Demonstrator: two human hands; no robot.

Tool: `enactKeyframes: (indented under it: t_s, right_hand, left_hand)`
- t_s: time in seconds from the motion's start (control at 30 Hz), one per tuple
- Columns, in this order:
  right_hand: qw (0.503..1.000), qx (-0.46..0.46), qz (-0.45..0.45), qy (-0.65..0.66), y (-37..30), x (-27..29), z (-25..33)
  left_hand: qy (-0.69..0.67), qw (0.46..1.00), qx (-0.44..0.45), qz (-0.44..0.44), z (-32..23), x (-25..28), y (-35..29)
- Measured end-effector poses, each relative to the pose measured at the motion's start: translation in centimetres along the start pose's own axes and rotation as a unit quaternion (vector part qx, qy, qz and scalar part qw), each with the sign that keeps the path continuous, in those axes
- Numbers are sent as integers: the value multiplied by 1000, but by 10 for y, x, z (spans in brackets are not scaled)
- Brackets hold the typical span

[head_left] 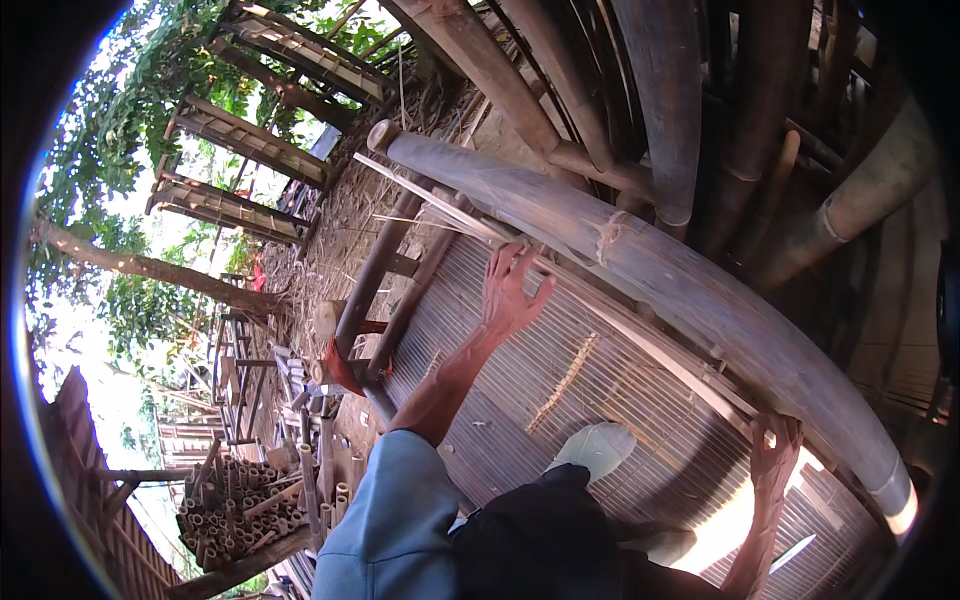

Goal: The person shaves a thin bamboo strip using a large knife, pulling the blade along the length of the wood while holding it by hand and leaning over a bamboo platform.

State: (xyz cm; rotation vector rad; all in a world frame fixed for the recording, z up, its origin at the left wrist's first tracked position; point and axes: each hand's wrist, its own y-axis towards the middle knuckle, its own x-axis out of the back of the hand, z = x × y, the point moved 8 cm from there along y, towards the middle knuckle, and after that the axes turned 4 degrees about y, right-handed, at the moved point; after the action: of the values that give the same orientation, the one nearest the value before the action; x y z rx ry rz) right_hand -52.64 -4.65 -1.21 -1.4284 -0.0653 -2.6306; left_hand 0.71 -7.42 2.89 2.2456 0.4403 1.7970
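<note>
A long, pale split bamboo strip [665, 360] runs slantwise along the near side of a thick bamboo pole [640, 240]. My left hand [515, 290] reaches to the strip's upper part, its fingertips touching it and its thumb and fingers spread apart. At the lower right, my right hand [775, 445] is closed round the strip near the pole, with fingers curled. Beneath both hands lies a slatted bamboo bench [480, 370]. Thin split pieces [430, 195] stick out past my left hand toward the pole's far end.
Large bamboo poles [665, 110] stand crowded at the upper right. At the bench's left end is a bamboo frame [365, 270] with a red cloth [340, 368] tied on. Cut bamboo pieces [240, 505] are stacked at lower left. A pale sliver [793, 553] lies by my right forearm.
</note>
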Motion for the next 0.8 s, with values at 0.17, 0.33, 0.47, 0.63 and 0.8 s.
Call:
enactKeyframes:
  t_s: [0.17, 0.33, 0.47, 0.63, 0.8]
  right_hand:
    - [996, 52, -63, 18, -7, 13, 9]
    - [987, 86, -133, -26, 0, 40, 31]
    - [995, 16, -99, -19, 6, 32, 10]
    - [996, 11, -80, -25, 10, 28, 13]
    - [997, -5, -46, -55, 4, 5, -19]
  left_hand:
    - [67, 996, -53, -15, -35, 50, -13]
    - [53, 990, -124, 41, -60, 20, -33]
    - [126, 976, -150, 95, -79, -2, -24]
    - [16, 948, -153, 277, -87, -2, -50]
    - [-86, 985, -48, 139, -57, 11, -35]
